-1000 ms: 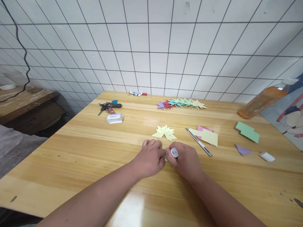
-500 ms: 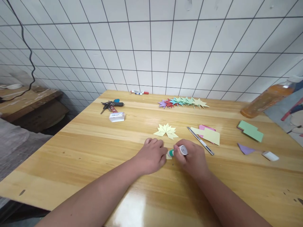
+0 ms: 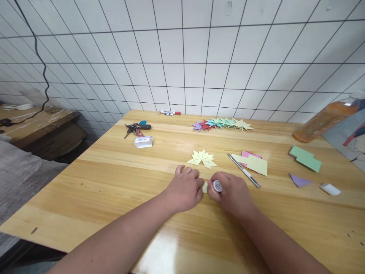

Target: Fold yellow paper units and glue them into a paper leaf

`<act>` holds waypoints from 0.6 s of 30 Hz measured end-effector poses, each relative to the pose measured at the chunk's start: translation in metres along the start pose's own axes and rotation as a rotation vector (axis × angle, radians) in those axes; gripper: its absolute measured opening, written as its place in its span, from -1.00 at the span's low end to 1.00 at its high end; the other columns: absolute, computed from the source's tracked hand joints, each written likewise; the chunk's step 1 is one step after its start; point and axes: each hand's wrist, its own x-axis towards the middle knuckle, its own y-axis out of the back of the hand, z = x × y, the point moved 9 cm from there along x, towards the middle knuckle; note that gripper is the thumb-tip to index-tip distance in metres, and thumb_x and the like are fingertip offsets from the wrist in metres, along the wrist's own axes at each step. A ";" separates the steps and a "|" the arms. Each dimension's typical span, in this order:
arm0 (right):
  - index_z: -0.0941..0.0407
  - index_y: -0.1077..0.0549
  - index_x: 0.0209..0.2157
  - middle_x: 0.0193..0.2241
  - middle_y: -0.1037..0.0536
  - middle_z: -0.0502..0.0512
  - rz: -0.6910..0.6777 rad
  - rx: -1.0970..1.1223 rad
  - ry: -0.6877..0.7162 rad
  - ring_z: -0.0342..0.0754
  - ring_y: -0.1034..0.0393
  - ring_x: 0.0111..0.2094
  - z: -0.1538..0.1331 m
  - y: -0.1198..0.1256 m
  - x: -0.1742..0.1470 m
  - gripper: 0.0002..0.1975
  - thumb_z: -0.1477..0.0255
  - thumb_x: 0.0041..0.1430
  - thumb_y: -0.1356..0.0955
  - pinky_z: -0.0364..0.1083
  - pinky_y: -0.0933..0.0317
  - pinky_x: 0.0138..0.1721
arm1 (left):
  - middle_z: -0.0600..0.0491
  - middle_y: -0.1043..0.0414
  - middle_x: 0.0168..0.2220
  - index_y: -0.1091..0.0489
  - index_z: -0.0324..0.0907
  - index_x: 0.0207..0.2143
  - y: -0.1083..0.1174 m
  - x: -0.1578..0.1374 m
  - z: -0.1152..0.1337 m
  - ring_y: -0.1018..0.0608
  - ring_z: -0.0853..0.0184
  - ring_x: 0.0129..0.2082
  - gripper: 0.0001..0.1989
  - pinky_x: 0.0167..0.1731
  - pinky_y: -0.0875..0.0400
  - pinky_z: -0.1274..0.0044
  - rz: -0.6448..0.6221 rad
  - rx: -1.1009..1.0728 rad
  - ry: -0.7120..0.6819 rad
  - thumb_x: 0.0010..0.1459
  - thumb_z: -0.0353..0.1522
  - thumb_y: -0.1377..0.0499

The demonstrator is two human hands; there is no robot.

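My right hand (image 3: pixel 230 192) is closed round a glue stick (image 3: pixel 217 185), its round white end tilted up toward me. Under its lower end lies a small pale yellow paper piece (image 3: pixel 205 187). The fingers of my left hand (image 3: pixel 186 188), curled and low on the wood, hold that piece at its left edge; the fingertips are partly hidden. Just beyond both hands rests a fan of folded yellow paper points (image 3: pixel 202 158). To the right of it lie a slim utility knife (image 3: pixel 244 171) and some yellow paper sheets (image 3: pixel 256 164) over pink ones.
Along the back of the wooden table (image 3: pixel 119 182) are a marker (image 3: pixel 170 112) and a row of coloured folded stars (image 3: pixel 222 124). Keys (image 3: pixel 138 127) and a small white box (image 3: pixel 143 142) lie left. Green paper (image 3: pixel 305 158), a purple triangle (image 3: pixel 299 180), an eraser (image 3: pixel 330 189) and a leaning bottle (image 3: pixel 327 118) are right.
The glue stick has tipped more upright in my right hand, so its green part no longer shows. My left hand keeps its place on the paper. The whole view has shifted slightly.
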 end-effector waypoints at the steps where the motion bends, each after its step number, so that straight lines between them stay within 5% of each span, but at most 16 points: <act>1: 0.12 -0.34 -0.58 -0.66 -0.40 -0.02 0.018 0.005 -0.003 -0.16 -0.25 -0.62 0.002 0.002 -0.001 -0.74 0.34 0.13 -0.21 -0.16 0.09 -0.54 | 0.01 -0.29 -0.36 -0.39 -0.16 -0.42 0.000 0.000 0.000 -0.30 0.24 -0.26 -0.80 -0.08 -0.03 0.27 0.002 0.002 -0.001 0.11 -0.34 0.01; 6: 0.12 -0.35 -0.56 -0.65 -0.42 -0.02 0.149 0.071 -0.054 -0.15 -0.28 -0.58 0.010 0.014 -0.003 -0.76 0.36 0.13 -0.23 -0.18 0.01 -0.50 | 0.01 -0.29 -0.36 -0.39 -0.16 -0.44 0.001 -0.001 0.001 -0.30 0.24 -0.26 -0.81 -0.09 -0.04 0.27 0.013 -0.007 -0.016 0.10 -0.35 0.00; 12: 0.11 -0.34 -0.57 -0.64 -0.41 -0.04 -0.030 0.067 -0.035 -0.16 -0.27 -0.60 0.000 -0.008 0.003 -0.72 0.32 0.16 -0.21 -0.17 0.06 -0.54 | 0.01 -0.30 -0.36 -0.41 -0.15 -0.42 0.000 0.000 0.000 -0.30 0.23 -0.27 -0.80 -0.07 -0.03 0.26 -0.008 -0.036 0.003 0.10 -0.35 0.00; 18: 0.10 -0.36 -0.54 -0.62 -0.44 -0.02 0.034 0.018 -0.070 -0.15 -0.30 -0.57 0.006 -0.012 0.007 -0.71 0.29 0.18 -0.20 -0.17 0.05 -0.53 | 0.01 -0.30 -0.35 -0.42 -0.13 -0.35 -0.001 0.001 0.000 -0.31 0.22 -0.26 -0.81 -0.06 -0.04 0.25 0.006 -0.018 -0.022 0.09 -0.36 -0.01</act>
